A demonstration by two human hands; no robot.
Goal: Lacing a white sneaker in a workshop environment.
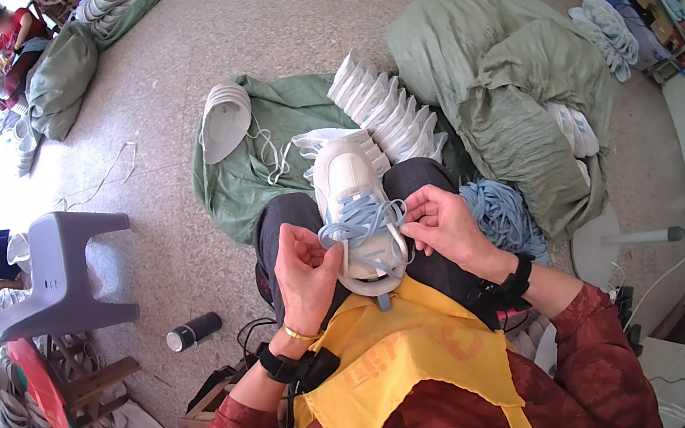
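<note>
A white sneaker (344, 172) rests on my lap between my knees, its toe pointing away from me. Light blue shoelace (359, 218) runs through its eyelets and forms loops at both sides of the tongue. With closed fingertips, my left hand (305, 274) pinches the shoelace at the left side of the shoe. On the other side my right hand (448, 227) pinches it too, thumb against forefinger. A yellow apron (405, 359) covers my lap just below the heel. Beside my right knee lies a bundle of blue laces (504, 218).
Stacked white shoes (383, 106) and nested white shoe pieces (226, 123) lie on a green cloth (289, 95) ahead. Big green sacks (497, 49) stand at right. To the left are a grey plastic stool (60, 273) and a dark bottle (194, 331). Other people sit farther left.
</note>
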